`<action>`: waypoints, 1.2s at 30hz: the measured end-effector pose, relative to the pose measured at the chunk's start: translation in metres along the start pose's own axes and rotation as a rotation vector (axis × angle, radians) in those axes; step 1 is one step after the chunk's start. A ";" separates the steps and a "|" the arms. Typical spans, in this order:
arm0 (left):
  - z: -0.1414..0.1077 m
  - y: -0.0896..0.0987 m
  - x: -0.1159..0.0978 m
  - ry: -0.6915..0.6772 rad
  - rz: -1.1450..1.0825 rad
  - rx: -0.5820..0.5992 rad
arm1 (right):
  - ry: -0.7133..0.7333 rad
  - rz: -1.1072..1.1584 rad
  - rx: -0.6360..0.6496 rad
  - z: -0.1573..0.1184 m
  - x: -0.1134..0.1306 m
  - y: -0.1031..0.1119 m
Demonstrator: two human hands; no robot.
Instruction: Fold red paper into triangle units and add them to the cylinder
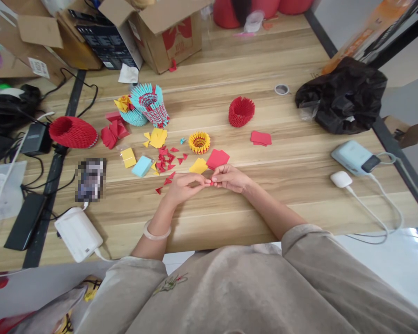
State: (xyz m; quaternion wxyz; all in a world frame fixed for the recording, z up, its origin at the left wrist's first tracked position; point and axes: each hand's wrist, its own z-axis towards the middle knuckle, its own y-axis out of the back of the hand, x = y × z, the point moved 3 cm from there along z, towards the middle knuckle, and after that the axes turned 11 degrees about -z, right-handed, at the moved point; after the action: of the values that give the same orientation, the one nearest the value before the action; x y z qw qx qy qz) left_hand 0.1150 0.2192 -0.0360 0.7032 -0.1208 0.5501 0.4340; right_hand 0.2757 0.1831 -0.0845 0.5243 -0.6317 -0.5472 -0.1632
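Observation:
Between the fingertips of my left hand (pixel 187 186) and my right hand (pixel 231 178) is a small folded red paper piece (pixel 211 183); both hands pinch it just above the table. Beyond my right hand lies a stack of red paper slips (pixel 218 158), with yellow slips (pixel 198 165) beside it. Several red folded triangles (pixel 165 159) are scattered beyond and left of my left hand. A small yellow and red ring of folded paper (pixel 199 142) stands behind the slips. Farther back is a red folded-paper bowl (pixel 241 111).
At the left are a blue and red paper vase (pixel 155 109), a red paper vase (pixel 73 132), a phone (pixel 90 180) and a white power bank (pixel 78 234). Cardboard boxes (pixel 174 41) line the back. A black bag (pixel 344 95) and a light-blue charger (pixel 353 157) lie right.

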 end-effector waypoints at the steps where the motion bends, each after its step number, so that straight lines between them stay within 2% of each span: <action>1: 0.000 0.000 -0.001 -0.005 0.016 0.001 | -0.003 -0.009 0.000 0.000 0.000 0.001; 5: 0.000 -0.002 -0.002 -0.038 0.048 -0.003 | 0.009 -0.006 -0.017 0.000 -0.001 0.001; 7: 0.001 -0.002 0.000 0.011 0.026 -0.017 | 0.034 0.006 -0.033 0.001 -0.001 0.000; 9: 0.001 -0.002 0.007 0.152 -0.053 -0.057 | 0.080 0.020 -0.051 0.002 0.000 0.000; 13: -0.002 -0.006 0.022 0.525 -0.286 -0.133 | 0.190 0.015 -0.091 0.004 0.000 0.000; 16: -0.003 -0.010 0.022 0.635 -0.436 -0.167 | 0.266 -0.024 -0.127 0.005 -0.001 0.000; 21: 0.000 -0.013 0.017 0.659 -0.509 -0.221 | 0.322 -0.060 -0.150 0.005 0.000 0.000; 25: 0.001 -0.011 0.017 0.667 -0.582 -0.237 | 0.207 0.025 -0.081 0.003 0.000 -0.001; 28: 0.001 -0.012 0.018 0.667 -0.663 -0.204 | 0.106 0.071 -0.007 0.001 -0.001 -0.003; 30: 0.001 -0.013 0.019 0.662 -0.676 -0.186 | 0.090 0.080 0.007 0.001 -0.002 -0.003; 36: 0.002 -0.017 0.019 0.613 -0.594 -0.254 | 0.237 -0.034 -0.038 0.004 -0.001 -0.004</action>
State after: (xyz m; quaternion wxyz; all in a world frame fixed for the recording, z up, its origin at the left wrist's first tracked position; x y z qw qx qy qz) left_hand 0.1297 0.2197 -0.0573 0.5814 -0.4821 0.6170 0.2214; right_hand 0.2704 0.1850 -0.0852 0.5704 -0.6085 -0.4889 -0.2558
